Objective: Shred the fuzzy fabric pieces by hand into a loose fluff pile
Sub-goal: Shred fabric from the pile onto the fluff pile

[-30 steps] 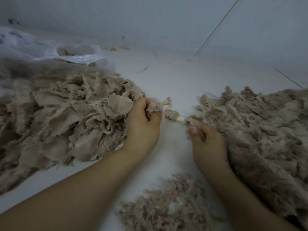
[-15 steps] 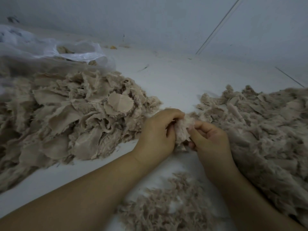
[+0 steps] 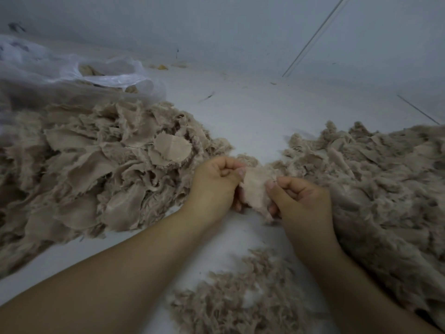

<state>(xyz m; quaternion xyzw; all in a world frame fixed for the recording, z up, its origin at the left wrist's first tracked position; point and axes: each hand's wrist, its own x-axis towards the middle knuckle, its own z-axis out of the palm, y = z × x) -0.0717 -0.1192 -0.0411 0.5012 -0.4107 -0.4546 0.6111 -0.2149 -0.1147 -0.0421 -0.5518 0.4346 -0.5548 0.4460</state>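
Beige fuzzy fabric piece (image 3: 254, 189) held upright between two heaps — unshredded (image 3: 96, 165), shredded (image 3: 375, 184)

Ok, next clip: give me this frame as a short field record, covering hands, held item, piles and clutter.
left hand: pinches fabric piece
right hand: pinches same piece
fabric piece: held between both hands, above the floor
left pile: flat fabric scraps
right pile: fuzzy scraps
fluff pile: near, between forearms
plastic bag: far left, behind scraps

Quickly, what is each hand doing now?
Left hand: pinches the fabric piece.
Right hand: pinches the same piece.
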